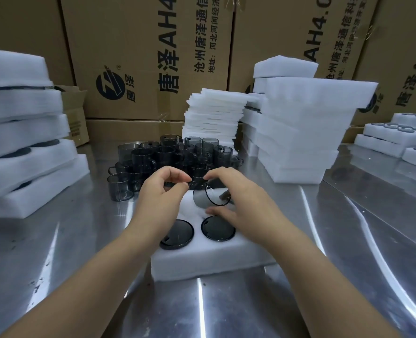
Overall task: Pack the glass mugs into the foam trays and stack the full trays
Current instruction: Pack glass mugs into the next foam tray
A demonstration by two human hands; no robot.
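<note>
Forearms (97, 272): both are reaching in from the near edge, bare, and converging over the work.
Cardboard boxes (141, 45): are standing as a printed wall behind everything.
Steel table (348, 252): is carrying all of it; its surface is glaring with reflections.
Full trays (24, 152): are lying stacked at the left; each layer is sitting askew of the one beneath.
Empty trays (299, 132): are towering at the right; thin foam sheets (214, 113) are piling just beside them.
Foam tray (202, 262): is lying directly under the hands; its two near holes are holding seated mugs (177, 234), rims up; the far holes are hiding under the hands.
Loose mugs (153, 154): are crowding just behind that tray.
Tilted mug (199, 198): is hanging on its side over the tray's far right part, mouth turning toward the camera; not yet seated.
Right hand (241, 191): is arching over the tilted mug, forefinger above and thumb below, grasping it.
Left hand (160, 193): is curling thumb and forefinger toward something dark at the mug's far end; whether it is pinching anything, I cannot tell.
Risk: entering its hole at this slant, the mug's rim is likely catching on foam; a fingertip grip may be slipping, knocking glass against the loose mugs; the askew left stack may be sliding under another layer.
</note>
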